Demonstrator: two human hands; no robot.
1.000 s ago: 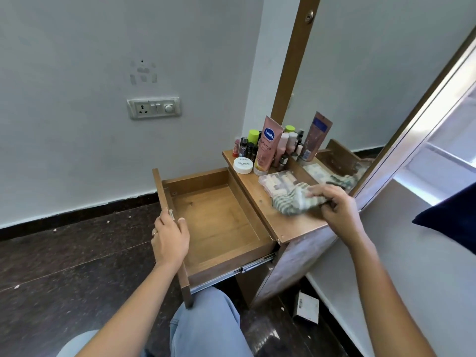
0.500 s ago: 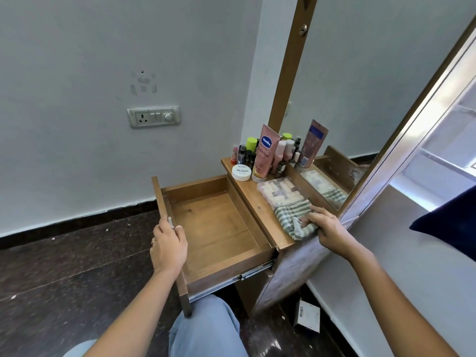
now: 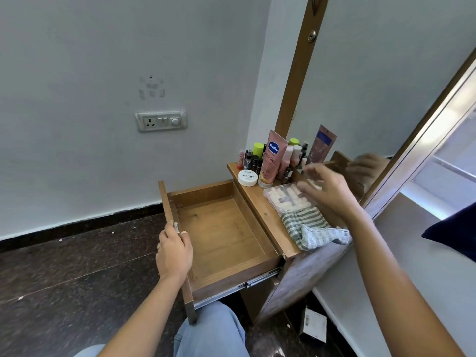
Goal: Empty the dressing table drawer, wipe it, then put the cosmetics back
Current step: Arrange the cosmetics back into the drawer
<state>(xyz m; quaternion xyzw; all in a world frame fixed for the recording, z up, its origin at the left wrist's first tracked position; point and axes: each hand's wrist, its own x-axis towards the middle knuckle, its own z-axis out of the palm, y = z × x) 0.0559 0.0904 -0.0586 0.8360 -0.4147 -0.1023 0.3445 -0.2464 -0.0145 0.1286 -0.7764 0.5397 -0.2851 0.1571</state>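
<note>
Our right hand (image 3: 329, 189) hovers open above the clear case (image 3: 284, 202) beside the drawer (image 3: 219, 228) our left hand (image 3: 175, 251) grips; probably light, slick: we pinch its sides

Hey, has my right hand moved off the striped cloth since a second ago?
Yes. The right hand left the striped cloth at the tabletop's near end and moved back along it, now open above the clear case.

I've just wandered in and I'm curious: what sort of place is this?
Probably a bedroom or dressing corner in a home: a small wooden dressing table with a tall mirror, cosmetics standing on top, and its drawer pulled open and empty.
</note>
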